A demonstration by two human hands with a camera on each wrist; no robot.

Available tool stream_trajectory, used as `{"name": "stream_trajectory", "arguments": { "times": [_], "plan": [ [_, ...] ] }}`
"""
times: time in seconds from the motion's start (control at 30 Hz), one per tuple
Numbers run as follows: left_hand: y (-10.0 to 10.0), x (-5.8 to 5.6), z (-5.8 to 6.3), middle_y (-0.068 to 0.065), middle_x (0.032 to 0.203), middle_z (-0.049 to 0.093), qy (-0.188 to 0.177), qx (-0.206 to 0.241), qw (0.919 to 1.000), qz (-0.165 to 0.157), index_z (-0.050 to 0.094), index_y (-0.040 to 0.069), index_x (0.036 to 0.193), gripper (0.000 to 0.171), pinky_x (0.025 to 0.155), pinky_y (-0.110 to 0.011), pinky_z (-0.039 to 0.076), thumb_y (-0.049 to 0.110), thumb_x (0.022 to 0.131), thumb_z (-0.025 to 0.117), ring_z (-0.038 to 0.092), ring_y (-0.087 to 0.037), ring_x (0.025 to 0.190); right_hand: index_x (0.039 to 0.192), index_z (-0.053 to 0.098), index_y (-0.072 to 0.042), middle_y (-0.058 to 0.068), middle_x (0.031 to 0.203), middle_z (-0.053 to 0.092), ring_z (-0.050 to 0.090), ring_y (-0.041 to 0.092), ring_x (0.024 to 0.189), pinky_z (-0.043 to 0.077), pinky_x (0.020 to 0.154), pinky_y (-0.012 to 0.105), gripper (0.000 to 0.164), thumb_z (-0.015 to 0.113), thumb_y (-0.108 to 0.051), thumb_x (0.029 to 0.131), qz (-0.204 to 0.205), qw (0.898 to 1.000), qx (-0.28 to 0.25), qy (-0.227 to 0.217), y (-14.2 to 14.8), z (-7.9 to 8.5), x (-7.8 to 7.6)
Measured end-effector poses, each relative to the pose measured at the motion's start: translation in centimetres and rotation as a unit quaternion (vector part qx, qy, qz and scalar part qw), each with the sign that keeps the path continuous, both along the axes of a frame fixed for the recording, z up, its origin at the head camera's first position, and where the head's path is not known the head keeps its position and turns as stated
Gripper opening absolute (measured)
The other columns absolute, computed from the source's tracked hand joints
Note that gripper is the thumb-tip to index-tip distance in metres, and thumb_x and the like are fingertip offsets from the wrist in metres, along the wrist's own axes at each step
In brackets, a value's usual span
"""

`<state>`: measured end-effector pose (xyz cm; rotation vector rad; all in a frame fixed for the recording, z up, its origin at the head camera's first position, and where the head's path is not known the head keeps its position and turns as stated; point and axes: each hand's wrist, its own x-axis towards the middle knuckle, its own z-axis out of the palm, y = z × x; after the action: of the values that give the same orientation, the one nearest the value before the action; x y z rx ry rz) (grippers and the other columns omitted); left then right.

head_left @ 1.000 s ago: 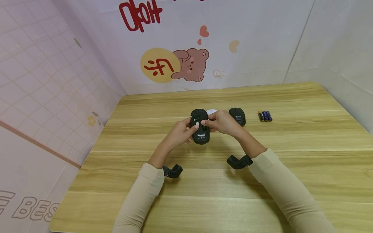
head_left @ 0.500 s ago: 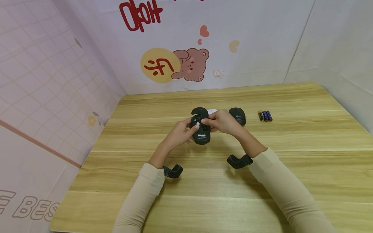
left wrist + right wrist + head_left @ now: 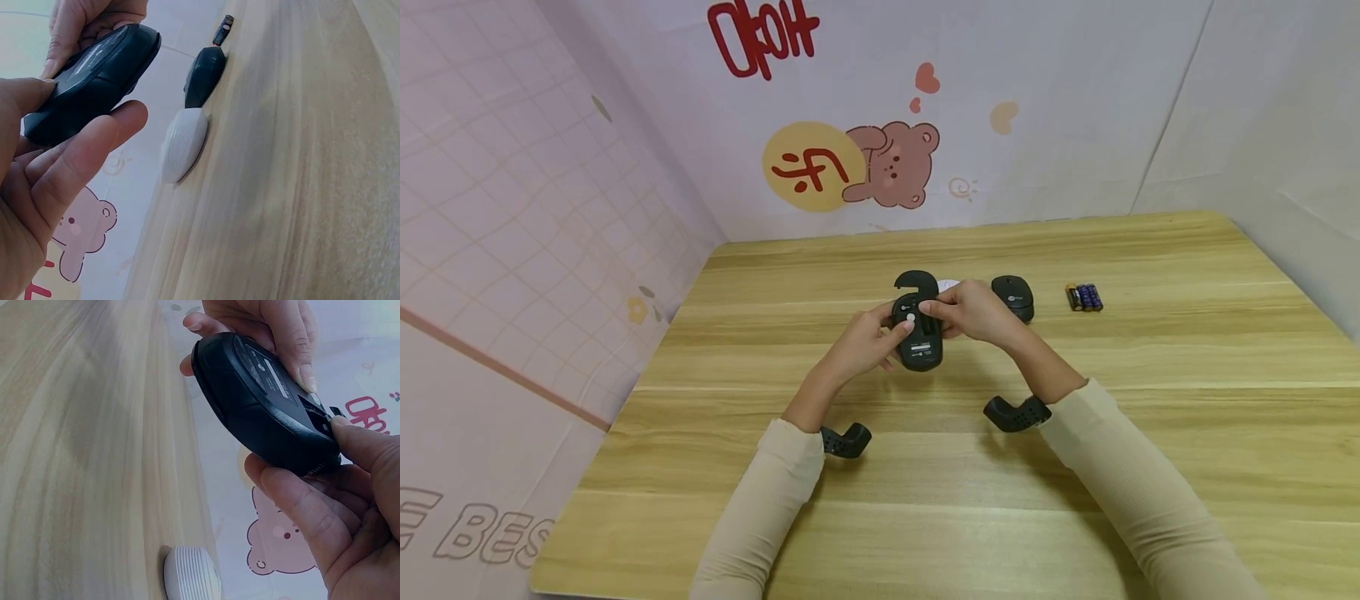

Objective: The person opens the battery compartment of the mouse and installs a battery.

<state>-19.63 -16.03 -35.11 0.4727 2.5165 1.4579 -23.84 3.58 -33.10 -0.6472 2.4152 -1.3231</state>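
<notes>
Held above the table is a black computer mouse (image 3: 922, 357), bottom side up. Its dark cover (image 3: 916, 280) is slid partly off the far end, leaving a gap between cover and body. A long battery slot (image 3: 319, 419) lies exposed in the underside. My left hand (image 3: 867, 343) grips the mouse's left side, thumb on the underside near a pale round spot. From the right, my right hand (image 3: 976, 313) pinches the mouse near the slot, with its thumb at the slot's far end and its fingers beneath. No battery shows in the visible part of the slot.
Behind the hands sits a white mouse (image 3: 184, 144), partly hidden in the head view. To its right stands another black mouse (image 3: 1013, 297). Several small batteries (image 3: 1084, 297) lie side by side farther right on the wooden table (image 3: 925, 533). A printed cloth wall (image 3: 1060, 125) rises behind.
The cover has slid away from the mouse body toward the far side, opening a gap that has widened. Both hands keep nearly the same place and hold on the mouse.
</notes>
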Motion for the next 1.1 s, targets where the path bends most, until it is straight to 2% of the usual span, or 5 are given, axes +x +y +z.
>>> {"name": "stream_trajectory", "arguments": {
  "times": [0.3,0.6,1.1],
  "plan": [
    [-0.03,0.0,-0.03,-0.015,0.106,0.06,0.01,0.007,0.9999,0.005,0.048,0.004,0.129,0.037,0.051,-0.039,0.056,0.022,0.097,0.051,0.065,-0.025,0.066,0.099,0.068,0.007,0.021,0.096,0.066,0.068,0.025,0.074,0.056,0.067,0.04,0.031,0.056,-0.021,0.094,0.001,1.0,-0.013,0.003,-0.04,-0.04,0.01],
    [-0.12,0.04,-0.42,-0.015,0.105,0.06,0.012,0.008,0.9999,0.006,0.047,0.002,0.131,0.039,0.051,-0.041,0.055,0.021,0.097,0.051,0.065,-0.02,0.064,0.104,0.066,0.008,0.021,0.095,0.066,0.068,0.025,0.077,0.056,0.068,0.04,0.033,0.055,-0.022,0.094,-0.014,1.0,-0.022,-0.008,-0.24,-0.47,-0.04],
    [-0.31,0.24,-0.73,-0.013,0.102,0.06,0.005,0.009,0.9999,0.007,0.044,0.005,0.134,0.041,0.052,-0.041,0.056,0.021,0.097,0.051,0.065,-0.022,0.065,0.105,0.066,0.007,0.022,0.096,0.066,0.068,0.025,0.076,0.056,0.068,0.041,0.036,0.054,-0.024,0.095,-0.033,0.999,-0.025,-0.002,-0.55,-0.85,-0.02]
  ]
}}
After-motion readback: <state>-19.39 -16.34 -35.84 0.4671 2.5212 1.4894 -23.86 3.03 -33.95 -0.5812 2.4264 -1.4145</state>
